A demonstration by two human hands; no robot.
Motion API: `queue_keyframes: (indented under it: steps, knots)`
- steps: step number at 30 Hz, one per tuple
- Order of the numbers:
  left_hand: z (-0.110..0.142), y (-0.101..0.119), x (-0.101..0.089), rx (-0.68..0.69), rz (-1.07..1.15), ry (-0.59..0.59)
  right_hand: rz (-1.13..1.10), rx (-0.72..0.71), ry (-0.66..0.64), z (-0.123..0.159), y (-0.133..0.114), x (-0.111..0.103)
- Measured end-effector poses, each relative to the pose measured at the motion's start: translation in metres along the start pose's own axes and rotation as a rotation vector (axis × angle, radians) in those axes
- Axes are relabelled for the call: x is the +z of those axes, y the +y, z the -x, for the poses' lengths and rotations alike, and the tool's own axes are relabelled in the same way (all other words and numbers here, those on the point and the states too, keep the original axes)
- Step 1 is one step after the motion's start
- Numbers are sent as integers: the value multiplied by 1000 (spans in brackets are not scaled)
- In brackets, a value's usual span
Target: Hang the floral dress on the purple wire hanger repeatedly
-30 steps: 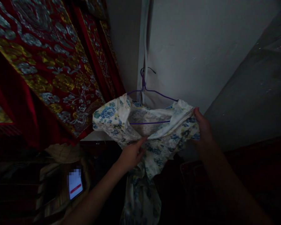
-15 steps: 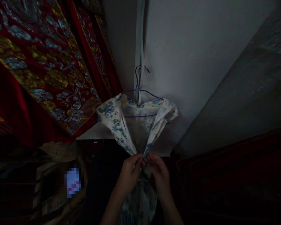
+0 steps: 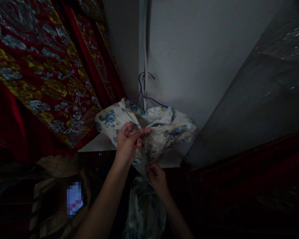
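A white dress with blue and yellow flowers (image 3: 109,118) hangs on a thin purple wire hanger (image 3: 155,101). Its collar lies at the top, and its front edges are drawn closer together at the chest. My left hand (image 3: 127,142) is at the upper front opening, fingers curled on the cloth, with one digit stretched rightward across the opening. Lower down, my right hand (image 3: 157,176) pinches the front edge between thumb and fingers. Below my hands the dress narrows, then widens into dim folds. Any fastener there is too dark to make out.
The hanger hooks on a white strip (image 3: 145,49) along the pale wall (image 3: 189,66). Red cloth with gold and silver embroidery (image 3: 57,84) hangs at left. A lit, pixelated screen (image 3: 74,199) lies lower left near a woven basket-like item. Shiny plastic sheeting (image 3: 276,76) covers the right side.
My left hand has risen from the lower opening toward the collar. My right hand stays low, slightly left of before. The dress front has swung closer together, and its right side spreads wider.
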State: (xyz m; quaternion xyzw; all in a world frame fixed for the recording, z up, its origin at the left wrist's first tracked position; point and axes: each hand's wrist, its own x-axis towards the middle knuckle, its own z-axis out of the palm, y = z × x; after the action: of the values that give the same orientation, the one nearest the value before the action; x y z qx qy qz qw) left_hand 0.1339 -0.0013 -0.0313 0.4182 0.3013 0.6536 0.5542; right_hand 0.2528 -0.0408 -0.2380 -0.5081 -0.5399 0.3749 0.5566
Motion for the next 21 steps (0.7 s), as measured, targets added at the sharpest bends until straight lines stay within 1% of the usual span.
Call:
queue_keyframes:
  steps: [2,4,6,8,10,12,15,16,17,19,21]
  knots:
    - [-21,24,13,122,1,-48,14,-10,-7,-11,11,-2]
    - [-31,40,23,226,-3,-85,22,-15,-26,-22,19,-6]
    - [-31,46,26,270,-24,-127,32,-27,-49,-33,20,-11]
    - [-26,42,25,247,-77,-178,40,-47,-60,-43,12,-18]
    - [-20,33,22,216,-139,-214,36,-80,-50,-53,-12,-27]
    - [-16,23,20,217,-190,-242,16,-153,-25,-64,-50,-37]
    - [-15,14,19,256,-247,-292,1,-417,-21,-84,-122,-50]
    - [-15,11,18,269,-267,-302,24,-495,-22,-91,-144,-52]
    - [-15,9,18,280,-288,-305,70,-559,-53,-99,-163,-54]
    - [-14,6,15,289,-327,-296,210,-666,-87,-112,-187,-54]
    - [-15,1,11,284,-347,-273,330,-722,-82,-121,-196,-51]
